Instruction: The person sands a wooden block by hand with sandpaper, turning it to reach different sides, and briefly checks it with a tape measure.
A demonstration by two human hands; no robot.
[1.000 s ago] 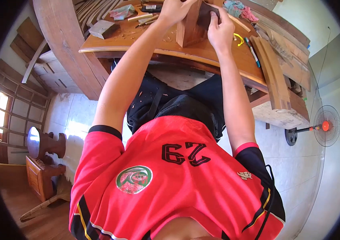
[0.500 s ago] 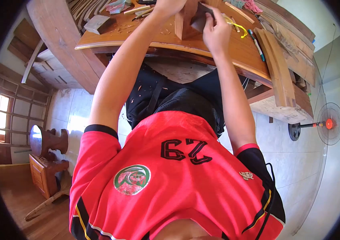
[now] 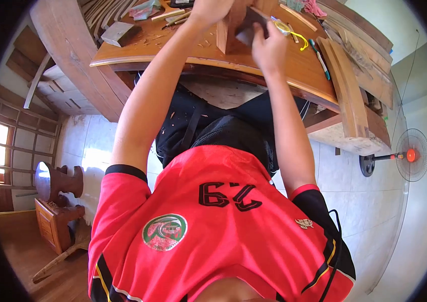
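My left hand [image 3: 212,10], partly cut off by the top edge, grips a brown wooden piece [image 3: 222,36] standing over the desk. My right hand [image 3: 270,49] is closed on a dark, flexible sheet [image 3: 247,29], thumb towards the wood. The sheet lies against or very near the wood's right side and is blurred. Wood shavings [image 3: 160,36] are scattered on the desk around and left of the piece.
The wooden desk [image 3: 294,70] has a grey block [image 3: 119,33] at left, and a yellow cord [image 3: 303,42] and teal toothbrush-like item [image 3: 319,59] at right. Long boards [image 3: 347,90] flank it at right. A fan [image 3: 412,155] stands further right.
The dark sheet and my right hand have shifted slightly down and left along the wood. The whole view has also shifted a little.
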